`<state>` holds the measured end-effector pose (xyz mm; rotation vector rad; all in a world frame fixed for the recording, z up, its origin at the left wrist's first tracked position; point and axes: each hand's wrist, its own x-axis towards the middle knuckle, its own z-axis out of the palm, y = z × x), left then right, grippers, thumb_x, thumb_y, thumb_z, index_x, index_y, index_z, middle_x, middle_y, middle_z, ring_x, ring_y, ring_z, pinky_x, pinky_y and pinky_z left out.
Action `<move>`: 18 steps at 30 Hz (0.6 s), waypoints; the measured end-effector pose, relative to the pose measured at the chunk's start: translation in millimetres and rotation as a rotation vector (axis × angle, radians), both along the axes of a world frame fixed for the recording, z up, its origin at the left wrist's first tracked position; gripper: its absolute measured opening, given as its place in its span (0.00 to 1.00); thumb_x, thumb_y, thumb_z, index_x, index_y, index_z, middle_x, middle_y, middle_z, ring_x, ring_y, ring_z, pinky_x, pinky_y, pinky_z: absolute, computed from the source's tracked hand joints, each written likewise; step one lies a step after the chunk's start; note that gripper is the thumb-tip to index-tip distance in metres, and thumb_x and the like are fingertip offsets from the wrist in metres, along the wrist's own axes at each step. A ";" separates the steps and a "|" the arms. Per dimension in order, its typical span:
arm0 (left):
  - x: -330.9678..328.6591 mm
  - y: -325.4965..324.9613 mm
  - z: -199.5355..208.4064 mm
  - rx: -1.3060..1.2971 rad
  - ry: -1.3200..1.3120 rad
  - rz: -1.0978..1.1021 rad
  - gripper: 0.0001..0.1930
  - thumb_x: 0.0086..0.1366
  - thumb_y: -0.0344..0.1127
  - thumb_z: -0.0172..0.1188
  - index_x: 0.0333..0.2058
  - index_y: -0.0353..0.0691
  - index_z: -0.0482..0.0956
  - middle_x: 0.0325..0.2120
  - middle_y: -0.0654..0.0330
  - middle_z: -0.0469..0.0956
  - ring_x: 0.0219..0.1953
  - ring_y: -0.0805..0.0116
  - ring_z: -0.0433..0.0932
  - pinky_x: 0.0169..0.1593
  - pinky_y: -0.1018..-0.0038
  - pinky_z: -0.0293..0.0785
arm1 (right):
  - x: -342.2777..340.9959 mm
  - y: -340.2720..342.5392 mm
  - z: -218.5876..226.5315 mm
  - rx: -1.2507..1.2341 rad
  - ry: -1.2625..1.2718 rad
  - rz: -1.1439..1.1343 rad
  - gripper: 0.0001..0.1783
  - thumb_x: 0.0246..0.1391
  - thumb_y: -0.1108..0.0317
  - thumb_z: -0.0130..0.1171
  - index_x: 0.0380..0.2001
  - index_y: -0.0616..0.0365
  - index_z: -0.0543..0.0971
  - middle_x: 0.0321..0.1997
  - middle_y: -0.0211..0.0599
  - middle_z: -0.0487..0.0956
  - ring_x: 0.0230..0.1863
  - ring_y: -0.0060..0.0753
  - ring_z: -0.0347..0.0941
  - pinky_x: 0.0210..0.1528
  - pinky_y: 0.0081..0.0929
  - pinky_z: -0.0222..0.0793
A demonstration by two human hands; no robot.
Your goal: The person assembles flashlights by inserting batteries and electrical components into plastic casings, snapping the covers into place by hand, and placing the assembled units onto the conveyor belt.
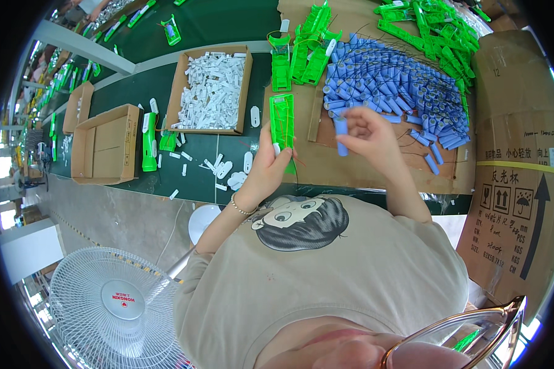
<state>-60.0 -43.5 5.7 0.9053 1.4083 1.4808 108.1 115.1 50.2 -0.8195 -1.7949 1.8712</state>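
Battery pile (391,83) on cardboard (326,166), right; parts box (246,92) left; housings (428,31) behind pile.

The left hand (268,165) is gripping a green case (282,117) while the right hand (372,136) is pinching a blue battery (341,130) near a heap of blue batteries (391,80).

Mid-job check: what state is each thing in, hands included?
Green casing: open side facing the camera
Blue cylinder: apart from the casing
Left hand: holding the casing
Right hand: holding the blue cylinder
Cylinder pile: loosely heaped
White-parts box: open, well filled
Shallow box: open-topped
Fan: running or not, cannot tell
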 end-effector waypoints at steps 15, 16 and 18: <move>-4.3 -6.9 4.9 -0.017 0.141 0.023 0.31 0.62 0.21 0.44 0.62 0.35 0.44 0.46 0.54 0.65 0.43 0.71 0.70 0.48 0.75 0.68 | -77.4 -40.9 -11.2 0.393 0.180 0.071 0.16 0.45 0.76 0.65 0.38 0.65 0.73 0.27 0.40 0.76 0.24 0.24 0.76 0.23 0.20 0.71; -5.2 -7.2 1.2 0.003 0.201 0.029 0.31 0.62 0.20 0.44 0.62 0.35 0.44 0.45 0.55 0.65 0.42 0.72 0.71 0.47 0.75 0.69 | -77.9 -40.1 -13.6 0.398 0.177 0.083 0.16 0.45 0.76 0.65 0.38 0.65 0.73 0.27 0.40 0.76 0.24 0.24 0.76 0.23 0.20 0.71; -7.1 -8.6 -2.7 -0.005 0.163 0.015 0.31 0.62 0.21 0.44 0.62 0.35 0.44 0.45 0.55 0.65 0.42 0.72 0.70 0.47 0.75 0.69 | -78.7 -37.6 -17.8 0.601 0.148 0.096 0.16 0.46 0.76 0.64 0.40 0.66 0.74 0.28 0.40 0.76 0.25 0.25 0.76 0.25 0.21 0.72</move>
